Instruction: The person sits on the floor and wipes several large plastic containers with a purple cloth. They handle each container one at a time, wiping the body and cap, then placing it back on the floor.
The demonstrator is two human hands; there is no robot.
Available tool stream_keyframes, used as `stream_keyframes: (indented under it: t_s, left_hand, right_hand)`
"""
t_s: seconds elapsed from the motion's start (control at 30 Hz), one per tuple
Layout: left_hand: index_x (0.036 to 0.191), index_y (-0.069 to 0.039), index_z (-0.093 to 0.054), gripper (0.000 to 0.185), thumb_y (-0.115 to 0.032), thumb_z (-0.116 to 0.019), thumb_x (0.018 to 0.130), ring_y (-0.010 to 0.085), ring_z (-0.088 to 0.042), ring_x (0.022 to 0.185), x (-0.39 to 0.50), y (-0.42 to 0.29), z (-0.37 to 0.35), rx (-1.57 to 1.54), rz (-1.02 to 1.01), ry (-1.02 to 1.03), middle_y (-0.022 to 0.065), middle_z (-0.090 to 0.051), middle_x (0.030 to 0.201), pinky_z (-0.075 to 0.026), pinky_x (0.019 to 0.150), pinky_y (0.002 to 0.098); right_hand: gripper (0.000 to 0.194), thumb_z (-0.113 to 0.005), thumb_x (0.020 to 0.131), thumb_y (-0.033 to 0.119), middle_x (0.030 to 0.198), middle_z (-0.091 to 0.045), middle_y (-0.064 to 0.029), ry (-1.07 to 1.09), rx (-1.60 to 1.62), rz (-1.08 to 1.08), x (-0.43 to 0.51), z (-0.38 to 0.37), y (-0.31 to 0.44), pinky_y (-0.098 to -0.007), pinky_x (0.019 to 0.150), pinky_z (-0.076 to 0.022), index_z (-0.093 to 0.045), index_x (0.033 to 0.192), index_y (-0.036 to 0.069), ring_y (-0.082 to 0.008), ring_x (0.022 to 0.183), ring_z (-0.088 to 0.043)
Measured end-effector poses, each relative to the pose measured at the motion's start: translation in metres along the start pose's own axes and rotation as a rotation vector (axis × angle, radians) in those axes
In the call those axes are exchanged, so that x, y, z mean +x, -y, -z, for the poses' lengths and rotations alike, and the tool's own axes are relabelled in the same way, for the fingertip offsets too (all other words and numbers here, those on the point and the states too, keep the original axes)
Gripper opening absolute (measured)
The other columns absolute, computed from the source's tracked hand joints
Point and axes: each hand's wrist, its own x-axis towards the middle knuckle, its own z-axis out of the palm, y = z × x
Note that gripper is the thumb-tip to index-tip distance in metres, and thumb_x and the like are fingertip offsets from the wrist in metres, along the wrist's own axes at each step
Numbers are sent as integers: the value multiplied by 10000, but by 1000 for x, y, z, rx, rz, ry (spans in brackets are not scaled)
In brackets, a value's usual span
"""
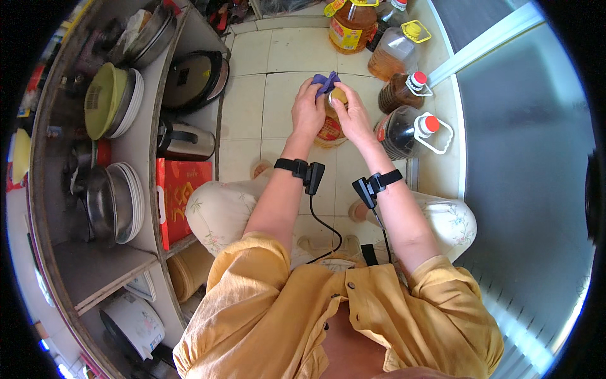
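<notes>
Both hands are out in front of me, low over the tiled floor. Between them stands a bottle with a golden cap (339, 96) and a red label (330, 129); its contents look amber. My left hand (307, 112) grips a crumpled purple cloth (325, 84) at the far left side of the cap. The fingers of my right hand (355, 115) curl around the cap from the right. My hands hide part of the bottle's neck and sides. Each wrist wears a black strap with a small cabled device.
On the right, a dark-filled jug (400, 132) and a brown jug (401, 92), both red-capped, stand near a yellow-capped oil jug (390, 54). A fuller oil jug (348, 28) is farther off. Left, the shelf unit (104, 260) holds bowls, a kettle (187, 139) and a red box (182, 201).
</notes>
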Motion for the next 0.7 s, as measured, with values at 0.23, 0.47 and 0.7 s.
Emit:
stream_keyframes:
  t_s: [0.23,0.47,0.7]
  left_hand:
    - [1099,8,-657,215,-35,-599,897,370,-633,1048,7,14,-6,-161,208,2,195,-653,1141,-500,931,401]
    - [1090,17,-653,183,-31,-586,927,337,-641,997,32,-32,31,-410,271,-231,163,-679,1084,-503,909,392]
    - [1021,-26,-695,228,-99,-659,808,359,-594,1077,21,-99,32,-68,-76,253,149,-675,1141,-477,974,421]
  right_hand:
    - [423,-568,1001,239,1320,-566,-172,17,-103,52,0,1,4,-370,970,-477,-491,1393,103,-307,1177,-591]
    - [565,-623,950,276,1467,-465,-188,106,-525,102,3,16,22,-462,1097,-393,-443,1439,58,-348,1351,-456]
    - [553,-480,975,446,1532,-418,-111,416,-1520,301,24,13,41,-479,1173,-290,-459,1416,112,-270,1415,-383]
